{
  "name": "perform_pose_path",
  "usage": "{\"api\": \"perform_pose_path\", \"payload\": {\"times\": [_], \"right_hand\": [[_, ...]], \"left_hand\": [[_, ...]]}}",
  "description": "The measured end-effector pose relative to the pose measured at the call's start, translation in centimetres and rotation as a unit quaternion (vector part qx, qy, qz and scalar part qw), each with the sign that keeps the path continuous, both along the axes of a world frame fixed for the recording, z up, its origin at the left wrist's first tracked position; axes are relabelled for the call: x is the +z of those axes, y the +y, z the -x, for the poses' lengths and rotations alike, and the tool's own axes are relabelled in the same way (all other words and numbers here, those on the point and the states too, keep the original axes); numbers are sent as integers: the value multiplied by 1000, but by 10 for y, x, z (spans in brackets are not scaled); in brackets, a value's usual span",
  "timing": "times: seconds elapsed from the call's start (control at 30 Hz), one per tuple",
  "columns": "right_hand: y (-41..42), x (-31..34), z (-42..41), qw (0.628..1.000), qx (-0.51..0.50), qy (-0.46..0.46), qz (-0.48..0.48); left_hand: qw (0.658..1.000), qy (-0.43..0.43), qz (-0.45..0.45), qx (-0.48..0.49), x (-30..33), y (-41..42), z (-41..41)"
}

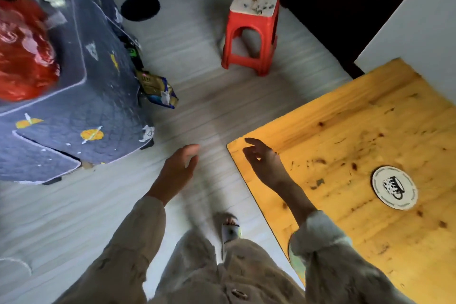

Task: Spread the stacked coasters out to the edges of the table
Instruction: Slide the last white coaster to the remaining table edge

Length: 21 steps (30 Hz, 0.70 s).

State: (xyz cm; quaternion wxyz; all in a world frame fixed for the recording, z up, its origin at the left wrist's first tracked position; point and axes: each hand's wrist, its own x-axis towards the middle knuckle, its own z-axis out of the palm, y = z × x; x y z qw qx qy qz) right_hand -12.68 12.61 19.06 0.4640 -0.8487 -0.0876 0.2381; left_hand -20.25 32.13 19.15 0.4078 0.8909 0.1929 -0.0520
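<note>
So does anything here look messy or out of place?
A little. The wooden table is dotted with dark specks around the coaster, and crumpled snack packets stick out beside the quilted cover.

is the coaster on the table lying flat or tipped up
Flat. The coaster lies printed face up on the table, its whole round outline showing; neither hand touches it.

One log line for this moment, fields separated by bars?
left hand empty, over floor | right hand empty, above table corner | coaster flat on table, untouched

red stool (251,32) (floor), patterned quilt (74,111)
</note>
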Motion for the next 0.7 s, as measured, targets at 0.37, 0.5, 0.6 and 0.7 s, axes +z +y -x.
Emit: {"api": "perform_pose_path", "payload": {"times": [0.37,0.5,0.6,0.7], "right_hand": [[18,-9,-130,983,-184,5,26],[36,-10,-170,959,-279,18,44],[49,-4,-188,939,-340,26,54],[48,1,-202,910,-409,24,66]], "left_hand": [[985,4,55,-165,-14,36,-209],[961,33,64,-267,-26,59,-284],[939,50,57,-336,-26,73,-338],[916,47,59,-393,-25,65,-388]]}}
